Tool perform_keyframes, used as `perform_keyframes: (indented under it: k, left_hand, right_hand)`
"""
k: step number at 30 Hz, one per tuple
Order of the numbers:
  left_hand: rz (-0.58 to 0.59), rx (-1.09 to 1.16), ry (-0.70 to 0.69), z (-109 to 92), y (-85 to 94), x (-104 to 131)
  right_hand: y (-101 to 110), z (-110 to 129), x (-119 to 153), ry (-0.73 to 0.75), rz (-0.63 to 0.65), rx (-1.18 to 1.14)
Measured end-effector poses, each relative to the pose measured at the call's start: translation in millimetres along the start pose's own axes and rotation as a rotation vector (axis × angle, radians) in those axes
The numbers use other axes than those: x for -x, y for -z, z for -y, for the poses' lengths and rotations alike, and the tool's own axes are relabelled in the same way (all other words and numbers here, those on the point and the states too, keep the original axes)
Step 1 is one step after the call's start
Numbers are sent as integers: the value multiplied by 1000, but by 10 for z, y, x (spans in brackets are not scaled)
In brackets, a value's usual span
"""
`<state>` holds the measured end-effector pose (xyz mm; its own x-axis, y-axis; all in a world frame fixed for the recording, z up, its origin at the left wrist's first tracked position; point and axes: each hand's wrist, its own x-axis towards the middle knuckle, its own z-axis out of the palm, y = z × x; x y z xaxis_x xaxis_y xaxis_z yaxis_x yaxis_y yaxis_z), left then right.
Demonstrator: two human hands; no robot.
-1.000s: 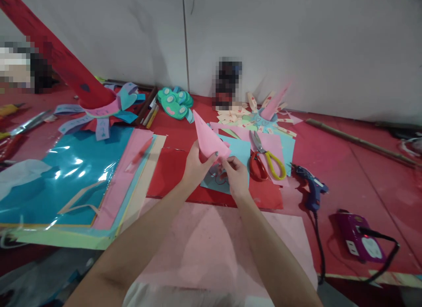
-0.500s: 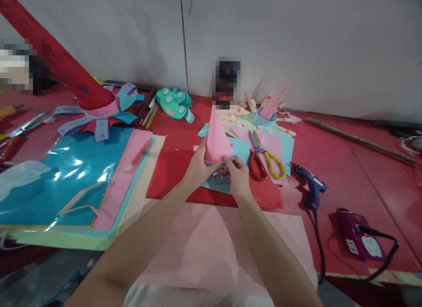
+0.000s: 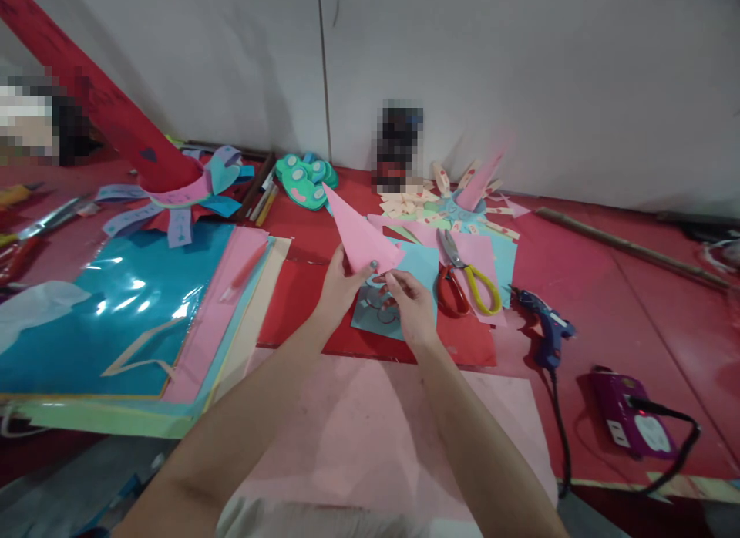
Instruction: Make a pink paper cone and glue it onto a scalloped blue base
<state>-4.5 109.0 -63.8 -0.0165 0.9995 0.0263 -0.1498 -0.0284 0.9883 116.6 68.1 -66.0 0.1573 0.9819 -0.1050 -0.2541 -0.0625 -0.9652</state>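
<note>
Holding the pink cone (image 3: 361,233) up in front of the body, over the blue card (image 3: 367,318) and the red sheet (image 3: 301,299), with the tip slanting up toward the far left. Gripping with the left hand (image 3: 338,291) around the side near the wide end, thumb at the front, other fingers partly hidden behind the paper. Curling the fingers of the right hand (image 3: 413,307) in close at the lower edge; cannot tell for sure between a firm pinch on the edge and a light touch.

Seemingly at the stage of handling or adjusting the wide end, to judge by the closeness of both hands there. Calls next for a steady, light left hold, without denting the thin wall, and for small, careful finger work along the edge on the right. Best to avoid squeezing both sides together, for fear of a crease or a flattened cone.

Lying untouched to the right of the blue card: the scissors (image 3: 452,249), slightly parted at the blades, on pink paper (image 3: 482,253). Farther right, on the red table (image 3: 636,307), the glue gun (image 3: 546,322), pointing nozzle-first toward the scissors, well apart from both hands.
</note>
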Motion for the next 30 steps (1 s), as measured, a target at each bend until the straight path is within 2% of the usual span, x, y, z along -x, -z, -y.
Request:
perform_keyframes:
  k: [5, 13, 23, 30]
  left_hand:
    - [34, 160, 123, -7, -23, 15]
    - [138, 251, 247, -45, -38, 47]
    - [154, 133, 195, 33, -22, 45]
    - [199, 85, 178, 1, -30, 67]
  right_hand:
    - [5, -9, -17, 20, -32, 31]
    - [31, -33, -35, 40, -82, 29]
    - [30, -52, -55, 18, -120, 57]
    - [13, -40, -44, -9, -157, 116]
